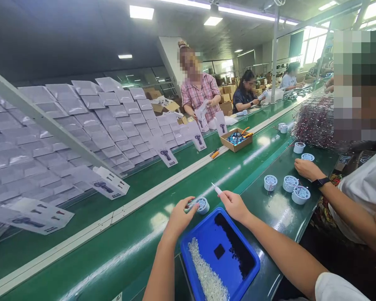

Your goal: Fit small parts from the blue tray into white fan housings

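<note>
My left hand (181,215) is at the left side of a light blue round part (202,205) on the green surface, its fingers curled with a slim pale item between them, too small to name. To the right, my right hand (235,205) grips a white-handled tool (217,190) with a thin metal tip pointing up and left. Just below both hands lies a blue tray (184,251) with small clear pieces (207,271) along its left side, small black pieces (235,246) along its right, and a dark square between them.
A person's hand (308,169) is among several round parts (290,184) at the right, near piled wires (313,121). Beyond the belt (138,238) are a cardboard box (236,144), an orange tool (214,154) and stacked white boxes (81,125). Other people sit or stand farther back.
</note>
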Tool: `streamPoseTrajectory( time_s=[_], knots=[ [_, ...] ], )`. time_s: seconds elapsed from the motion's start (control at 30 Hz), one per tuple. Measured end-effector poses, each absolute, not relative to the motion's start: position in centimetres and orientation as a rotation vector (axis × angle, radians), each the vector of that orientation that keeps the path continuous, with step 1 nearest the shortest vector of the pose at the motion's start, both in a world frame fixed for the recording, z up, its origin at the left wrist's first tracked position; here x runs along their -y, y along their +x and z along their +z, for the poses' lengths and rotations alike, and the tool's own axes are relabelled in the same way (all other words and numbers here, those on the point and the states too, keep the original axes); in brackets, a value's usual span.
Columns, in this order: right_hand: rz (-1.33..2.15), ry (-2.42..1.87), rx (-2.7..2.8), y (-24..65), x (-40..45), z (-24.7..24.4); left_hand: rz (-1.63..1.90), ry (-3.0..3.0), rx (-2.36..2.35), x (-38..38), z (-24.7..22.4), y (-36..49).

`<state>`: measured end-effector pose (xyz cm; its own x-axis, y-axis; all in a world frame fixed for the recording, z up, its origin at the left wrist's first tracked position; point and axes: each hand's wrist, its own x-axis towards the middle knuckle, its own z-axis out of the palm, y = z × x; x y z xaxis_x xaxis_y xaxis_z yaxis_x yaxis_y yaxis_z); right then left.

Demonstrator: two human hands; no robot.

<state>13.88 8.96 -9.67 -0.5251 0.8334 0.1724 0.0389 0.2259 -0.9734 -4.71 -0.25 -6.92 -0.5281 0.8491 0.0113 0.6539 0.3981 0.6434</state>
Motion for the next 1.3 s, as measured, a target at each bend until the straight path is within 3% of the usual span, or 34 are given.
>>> streamPoseTrajectory(
  time_s=[0.37,1.3],
  knots=[
    [1.43,-1.052,1.569,12.7,-12.4,-12.4,1.22,0.618,-2.779,3.4,-10.5,-8.7],
    [1.027,-1.006,1.785,11.3,-13.8,-14.8,1.188,0.901,-2.678,2.7,-10.4,-6.4]
  ],
)
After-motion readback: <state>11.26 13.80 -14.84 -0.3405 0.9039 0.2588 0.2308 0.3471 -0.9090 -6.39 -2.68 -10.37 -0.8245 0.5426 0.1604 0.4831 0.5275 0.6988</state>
